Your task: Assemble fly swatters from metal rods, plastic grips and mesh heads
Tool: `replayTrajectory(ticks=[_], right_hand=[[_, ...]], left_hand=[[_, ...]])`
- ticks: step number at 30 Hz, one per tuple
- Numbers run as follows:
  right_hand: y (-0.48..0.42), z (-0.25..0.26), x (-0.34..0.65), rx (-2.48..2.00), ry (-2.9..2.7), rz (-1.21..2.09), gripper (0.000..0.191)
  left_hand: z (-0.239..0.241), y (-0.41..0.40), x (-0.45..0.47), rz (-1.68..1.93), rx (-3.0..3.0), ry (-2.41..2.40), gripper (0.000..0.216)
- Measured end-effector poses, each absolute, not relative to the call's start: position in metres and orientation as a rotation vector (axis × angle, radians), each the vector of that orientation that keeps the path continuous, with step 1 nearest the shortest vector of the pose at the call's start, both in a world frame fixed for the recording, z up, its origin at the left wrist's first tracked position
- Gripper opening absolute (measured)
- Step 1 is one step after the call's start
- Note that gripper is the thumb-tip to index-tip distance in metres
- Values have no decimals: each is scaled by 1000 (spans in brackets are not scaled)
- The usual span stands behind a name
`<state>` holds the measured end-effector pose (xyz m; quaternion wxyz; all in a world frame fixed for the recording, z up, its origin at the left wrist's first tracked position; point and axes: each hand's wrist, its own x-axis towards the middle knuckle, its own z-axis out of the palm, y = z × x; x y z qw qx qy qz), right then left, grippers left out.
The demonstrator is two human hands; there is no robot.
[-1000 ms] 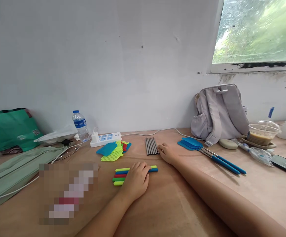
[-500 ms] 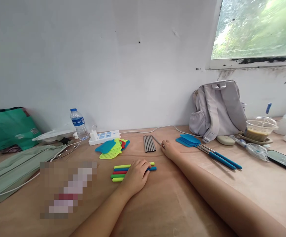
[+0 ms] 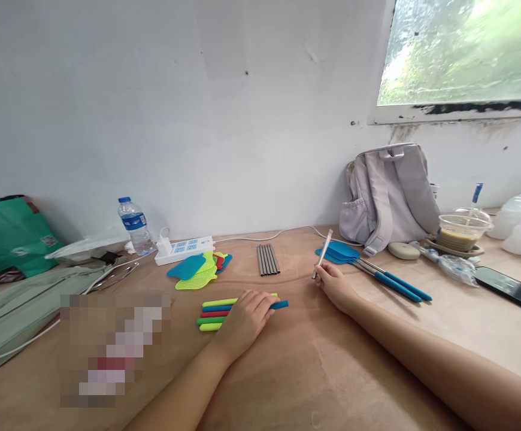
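A slim metal tube (image 3: 326, 248) is in the right hand (image 3: 327, 280), just left of two blue flyswatters (image 3: 344, 254); it is tilted, its upper end leaning away from the person and slightly right. The right hand's grip is closed on the tube near its lower end, thumb and fingers pinched together. From this view I cannot tell whether the tube touches the blue heads behind it. Left of that hand, well apart from it, a row of metal tubes (image 3: 268, 260) lies side by side on the brown surface (image 3: 314, 377). Nearer the person, the left hand (image 3: 247, 317) rests palm down across five coloured handles (image 3: 211, 321), yellow-green, blue, red, green and yellow-green, with a blue end sticking out past its fingertips. Its fingers are bent over them, but whether that grip is tight on any one handle I cannot tell. Beyond the handles and to the left, flyswatter heads (image 3: 196, 269) in blue, yellow-green and red overlap in a loose pile, just in front of a white power strip (image 3: 184, 250). A water bottle (image 3: 135, 226) stands left of the strip. To the right, a grey backpack (image 3: 395, 197) sits against the wall, near a lidded drink cup (image 3: 460, 232) and a phone (image 3: 514, 290).
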<state>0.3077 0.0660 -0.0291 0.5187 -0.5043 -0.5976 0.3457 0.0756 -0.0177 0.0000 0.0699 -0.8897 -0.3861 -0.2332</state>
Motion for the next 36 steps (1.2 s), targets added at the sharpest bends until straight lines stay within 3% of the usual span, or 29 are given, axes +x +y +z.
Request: replayTrajectory(ticks=[3,10,16,23,36], right_hand=[[39,-25,295,-1087,-1350,958,29],[1,-10,273,-652,-891,1562,18],[2,-10,276,-643,-820,1667,16],[3,-7,278,-627,-806,1798,34],[3,-8,278,-617,-891,1768,34]], left_hand=[[0,-19,77,-770,-2620,-1057,22],[1,-23,79,-794,-2617,-1034,25],[-1,-25,78,-896,-2653,-1038,28],[-2,-27,76,-1013,-2650,-936,30],[6,-28,73,-1044,-2762,-846,28]])
